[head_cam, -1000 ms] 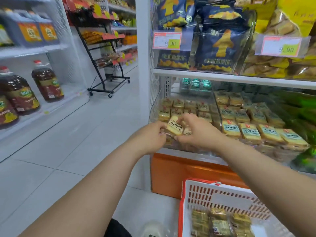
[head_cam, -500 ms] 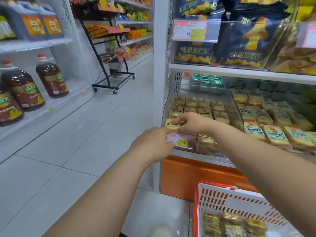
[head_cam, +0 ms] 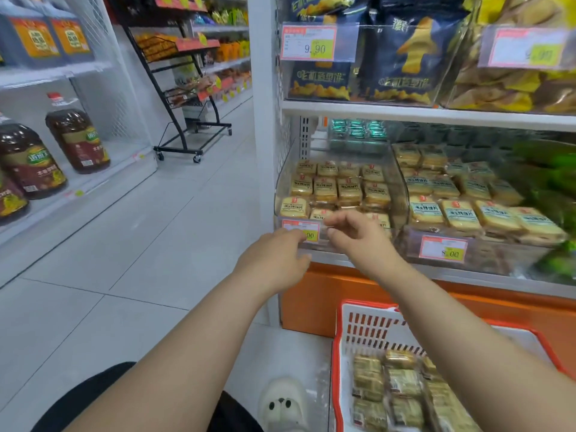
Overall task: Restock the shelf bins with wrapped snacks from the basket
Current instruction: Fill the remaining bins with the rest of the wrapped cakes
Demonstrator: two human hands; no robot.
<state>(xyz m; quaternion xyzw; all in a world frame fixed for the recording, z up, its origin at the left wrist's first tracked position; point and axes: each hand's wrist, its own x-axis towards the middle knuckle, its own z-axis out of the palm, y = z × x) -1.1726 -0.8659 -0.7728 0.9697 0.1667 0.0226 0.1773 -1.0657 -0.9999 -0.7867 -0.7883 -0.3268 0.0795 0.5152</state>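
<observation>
Both hands withdrawn from bin [head_cam: 339, 241] — left hand [head_cam: 274, 260], right hand [head_cam: 358, 235] loose, empty

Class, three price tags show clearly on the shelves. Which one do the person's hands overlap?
The lower-left price tag, on the clear bin of yellow-wrapped snacks; the left hand covers its bottom edge.

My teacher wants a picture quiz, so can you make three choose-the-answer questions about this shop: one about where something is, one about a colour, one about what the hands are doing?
1. Where is the basket?
A. On the top shelf
B. On the floor below the snack bin
C. Across the aisle

2. What colour is the basket's rim?
A. Red
B. Blue
C. Black

3. What is the right hand holding?
A. A bottle
B. A blue bag
C. Nothing

Answers: 1 B, it sits low under the shelf; 2 A, red edge around white sides; 3 C, its fingers are loosely curled and hold nothing, like the left hand.
</observation>
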